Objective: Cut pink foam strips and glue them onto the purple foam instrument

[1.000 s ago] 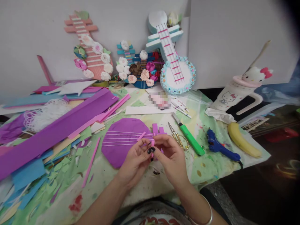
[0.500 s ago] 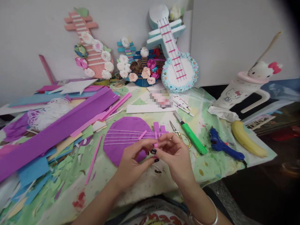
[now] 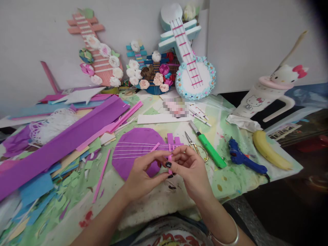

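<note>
A purple model of a stringed instrument (image 3: 133, 166), round-bodied with white strings, lies on the table in front of me. A short pink strip (image 3: 155, 147) rests slantwise across its strings, and the neck with its two pegs (image 3: 177, 140) is partly behind my fingers. Over the near side of the neck, my left hand (image 3: 143, 172) and my right hand (image 3: 192, 171) meet fingertip to fingertip. Both pinch a narrow pink paper strip (image 3: 170, 158), which stands roughly upright between them. Its lower end is partly covered by my thumbs.
Scissors (image 3: 193, 143), a green utility knife (image 3: 211, 150), a blue glue gun (image 3: 243, 159) and a banana (image 3: 271, 152) lie to the right, near a tumbler (image 3: 253, 99). Paper scraps (image 3: 38, 184) and white string (image 3: 53, 124) crowd the left. Decorated instruments (image 3: 196, 77) lean at the back.
The pink strip shows a little more between my fingertips, and my left hand has shifted slightly. The whole view has moved a little; both hands keep their pinch.
</note>
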The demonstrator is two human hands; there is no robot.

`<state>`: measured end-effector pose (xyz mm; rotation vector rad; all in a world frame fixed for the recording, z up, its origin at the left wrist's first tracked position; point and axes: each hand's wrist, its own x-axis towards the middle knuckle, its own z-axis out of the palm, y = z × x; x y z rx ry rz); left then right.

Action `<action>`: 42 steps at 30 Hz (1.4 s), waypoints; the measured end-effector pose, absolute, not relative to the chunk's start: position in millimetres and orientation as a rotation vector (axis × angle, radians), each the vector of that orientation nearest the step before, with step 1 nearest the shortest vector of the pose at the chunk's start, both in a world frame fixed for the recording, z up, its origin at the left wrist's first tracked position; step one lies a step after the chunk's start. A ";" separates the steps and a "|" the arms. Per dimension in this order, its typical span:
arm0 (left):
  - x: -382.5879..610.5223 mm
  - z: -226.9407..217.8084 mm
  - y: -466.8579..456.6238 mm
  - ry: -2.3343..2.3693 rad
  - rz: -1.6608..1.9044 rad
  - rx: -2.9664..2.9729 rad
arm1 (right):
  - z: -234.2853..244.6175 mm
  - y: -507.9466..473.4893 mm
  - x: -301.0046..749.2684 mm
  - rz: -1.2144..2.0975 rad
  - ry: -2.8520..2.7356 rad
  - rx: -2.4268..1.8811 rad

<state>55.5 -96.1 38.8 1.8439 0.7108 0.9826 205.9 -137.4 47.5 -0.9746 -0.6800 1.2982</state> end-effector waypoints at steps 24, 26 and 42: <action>57.8 33.7 -89.9 0.462 0.928 1.319 | 52.6 -141.2 202.3 1.589 -0.493 -0.719; 58.0 32.9 -89.3 0.446 0.921 1.316 | 52.3 -141.2 202.9 1.604 -0.473 -0.706; 59.4 31.2 -79.7 0.390 0.824 1.302 | 46.4 -139.1 208.4 1.661 -0.446 -0.663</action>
